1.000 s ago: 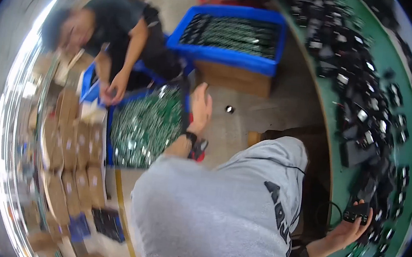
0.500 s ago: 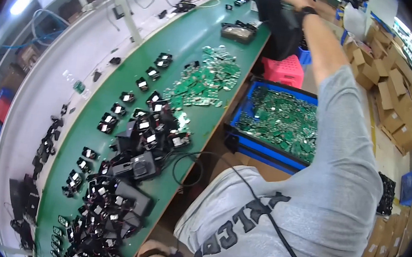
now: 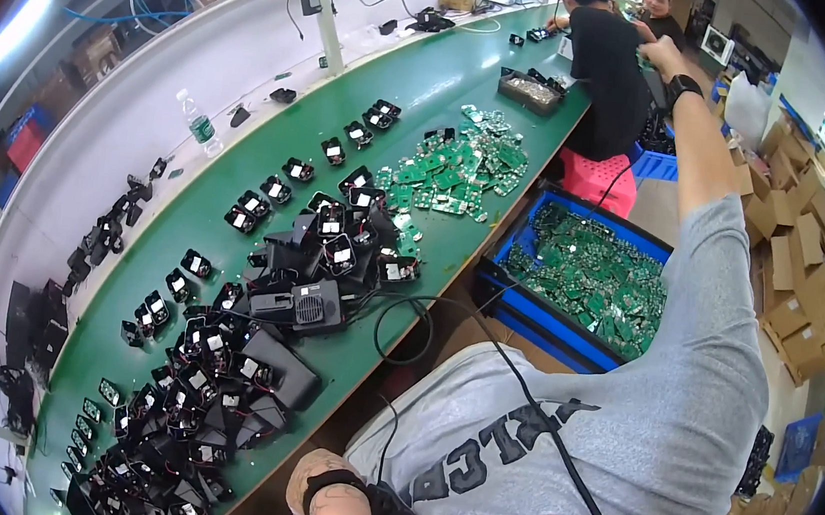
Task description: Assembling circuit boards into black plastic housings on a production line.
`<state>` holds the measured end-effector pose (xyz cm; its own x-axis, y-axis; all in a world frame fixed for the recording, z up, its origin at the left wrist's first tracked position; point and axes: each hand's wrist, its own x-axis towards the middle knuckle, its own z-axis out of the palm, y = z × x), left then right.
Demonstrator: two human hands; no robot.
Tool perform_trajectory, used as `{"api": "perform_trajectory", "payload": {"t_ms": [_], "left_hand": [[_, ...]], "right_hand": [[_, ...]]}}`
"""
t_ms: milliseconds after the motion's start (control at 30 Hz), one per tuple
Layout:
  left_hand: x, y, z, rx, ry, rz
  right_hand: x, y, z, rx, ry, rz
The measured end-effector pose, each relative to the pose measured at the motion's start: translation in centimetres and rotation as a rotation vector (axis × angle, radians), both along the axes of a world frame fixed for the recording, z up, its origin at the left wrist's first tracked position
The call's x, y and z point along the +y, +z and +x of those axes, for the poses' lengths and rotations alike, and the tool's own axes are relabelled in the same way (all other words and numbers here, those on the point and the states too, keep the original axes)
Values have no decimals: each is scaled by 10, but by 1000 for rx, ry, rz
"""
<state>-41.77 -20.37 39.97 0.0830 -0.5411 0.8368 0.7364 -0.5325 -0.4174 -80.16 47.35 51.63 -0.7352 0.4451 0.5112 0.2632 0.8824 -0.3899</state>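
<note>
My right hand (image 3: 663, 57), with a dark watch at the wrist, is stretched out far at the upper right, beside a co-worker in black. Its fingers are small and unclear. My left hand (image 3: 315, 470) is low in front of my shirt, by the bench edge. A dark band and a black box-like device (image 3: 393, 511) are at that wrist, and the fingers are hidden. Nearest on the green bench (image 3: 427, 309) lies a heap of black plastic housings (image 3: 185, 415) with wires and white labels. A dark speaker-like unit (image 3: 317, 306) rests beside it.
Green circuit boards (image 3: 462, 167) are spread on the bench; more fill a blue crate (image 3: 586, 276) beside it. A pink stool (image 3: 597, 179) is under the co-worker (image 3: 603, 66). A bottle (image 3: 199, 123) stands on the ledge. Cardboard boxes (image 3: 789, 267) are piled right. A black cable (image 3: 518, 399) crosses my shirt.
The view has tilted up, so the bench and crate appear lower and further right. Two co-workers' heads have come into view. My left wrist and its device show more fully.
</note>
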Motion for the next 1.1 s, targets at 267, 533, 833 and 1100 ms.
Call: {"api": "perform_trajectory", "payload": {"t_ms": [267,533,833,1100], "left_hand": [[-7,-26,-33,19,391,-343],[-39,-82,-96,-1703,412,-843],[-60,-66,-97,-1764,434,-1039],[-202,-42,-114,-1807,1106,-719]], "right_hand": [[-369,-114,65,-66,1164,-695],[-538,-211,176,-363,1653,-1151],[-596,-243,176,-358,1620,-1350],[-543,-265,146,-256,1418,-1233]]}}
